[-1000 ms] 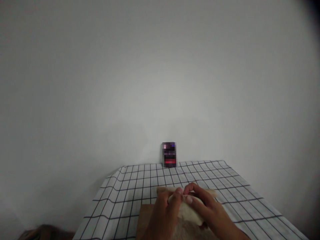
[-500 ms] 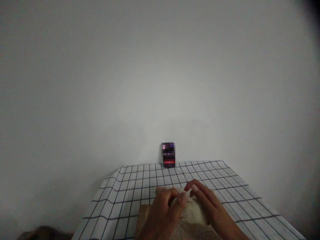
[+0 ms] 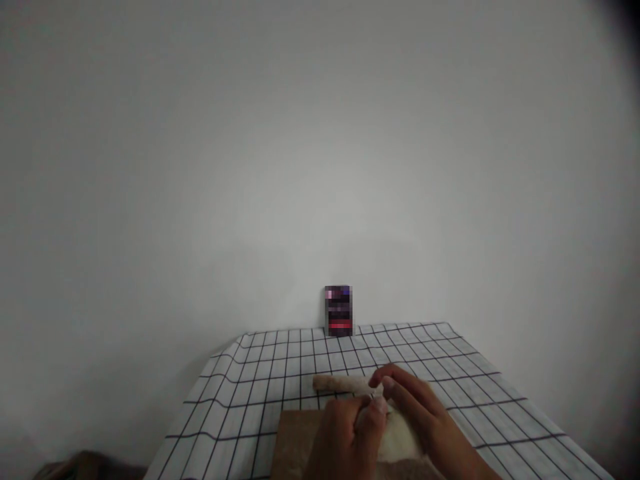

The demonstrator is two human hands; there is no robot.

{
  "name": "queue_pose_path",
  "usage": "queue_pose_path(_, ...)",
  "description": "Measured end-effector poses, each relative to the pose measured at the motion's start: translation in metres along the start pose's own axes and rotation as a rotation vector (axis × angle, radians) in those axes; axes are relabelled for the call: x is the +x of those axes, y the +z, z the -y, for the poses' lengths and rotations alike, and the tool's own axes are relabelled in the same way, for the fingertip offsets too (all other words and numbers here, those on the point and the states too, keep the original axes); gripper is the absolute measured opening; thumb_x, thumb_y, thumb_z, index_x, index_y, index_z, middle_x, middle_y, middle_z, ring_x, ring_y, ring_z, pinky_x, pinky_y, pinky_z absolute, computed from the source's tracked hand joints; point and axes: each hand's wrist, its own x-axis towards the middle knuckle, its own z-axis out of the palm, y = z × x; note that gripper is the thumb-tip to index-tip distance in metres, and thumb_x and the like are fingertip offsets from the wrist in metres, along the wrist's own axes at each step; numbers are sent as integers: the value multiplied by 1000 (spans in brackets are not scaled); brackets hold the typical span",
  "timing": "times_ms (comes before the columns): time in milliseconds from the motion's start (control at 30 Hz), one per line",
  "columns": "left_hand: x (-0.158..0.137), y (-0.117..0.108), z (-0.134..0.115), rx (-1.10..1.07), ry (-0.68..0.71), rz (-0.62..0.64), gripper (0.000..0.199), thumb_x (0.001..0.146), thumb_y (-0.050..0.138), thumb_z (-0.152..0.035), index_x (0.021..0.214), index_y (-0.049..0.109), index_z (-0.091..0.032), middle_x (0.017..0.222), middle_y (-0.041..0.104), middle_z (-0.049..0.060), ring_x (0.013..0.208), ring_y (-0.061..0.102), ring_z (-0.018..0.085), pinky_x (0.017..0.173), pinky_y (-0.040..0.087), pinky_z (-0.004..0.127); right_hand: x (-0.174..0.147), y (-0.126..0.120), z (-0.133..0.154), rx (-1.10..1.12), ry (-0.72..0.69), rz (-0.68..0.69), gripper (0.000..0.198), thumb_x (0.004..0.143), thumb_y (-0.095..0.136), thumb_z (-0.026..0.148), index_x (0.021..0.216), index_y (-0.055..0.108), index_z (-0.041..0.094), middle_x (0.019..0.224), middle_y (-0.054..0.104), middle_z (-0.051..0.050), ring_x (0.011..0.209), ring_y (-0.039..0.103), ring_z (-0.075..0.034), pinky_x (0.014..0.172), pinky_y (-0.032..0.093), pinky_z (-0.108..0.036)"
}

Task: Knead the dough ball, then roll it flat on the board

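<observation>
A pale, soft-looking piece of dough (image 3: 400, 437) lies on a brown board (image 3: 297, 437) close to me, partly hidden by my hands. My left hand (image 3: 347, 433) is closed, its fingers curled and its thumb pressed at the dough's left upper edge. From the right, my right hand (image 3: 420, 413) bends its fingers over the dough's far edge, with the fingertips close to my left thumb. What lies right between the fingertips is hard to see. Behind the hands rests a light, floury-looking rolling pin (image 3: 340, 383), its right part hidden by my fingers.
A black-and-white checked cloth (image 3: 225, 400) covers the table. At its far edge a dark, blurred-out upright device (image 3: 339, 311) leans against the plain wall (image 3: 320, 167). Something brown (image 3: 87, 465) shows low at the left, beside the table.
My left hand has moved right and a little toward me, uncovering more of the board and rolling pin. My right hand has shifted only slightly to the right and nearer.
</observation>
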Motion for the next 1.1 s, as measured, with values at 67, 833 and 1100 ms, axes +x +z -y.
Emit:
queue_pose_path(67, 2, -5, -6, 69, 40, 47, 67, 92, 49, -79, 97, 81, -21, 89, 75, 13, 89, 69, 33, 80, 49, 39, 0, -2, 0, -36, 11, 11, 52, 98, 49, 76, 100, 74, 29, 95, 75, -1, 90, 69, -26, 78, 52, -32)
queue_pose_path(833, 4, -17, -18, -114, 28, -26, 67, 105, 26, -71, 117, 72, -23, 99, 75, 8, 86, 69, 26, 72, 56, 36, 5, 5, 1, 228, 106, -23, 51, 94, 52, 76, 92, 66, 27, 64, 57, 6, 52, 55, -15, 43, 41, -24)
queue_pose_path(1100, 3, -12, -28, 283, 173, 122, 84, 74, 90, -45, 149, 56, -27, 146, 67, 12, 126, 67, 35, 103, 50, 40, 7, 6, -11, 65, 67, -137, 50, 99, 47, 71, 97, 73, 28, 89, 76, -1, 80, 73, -23, 66, 60, -31)
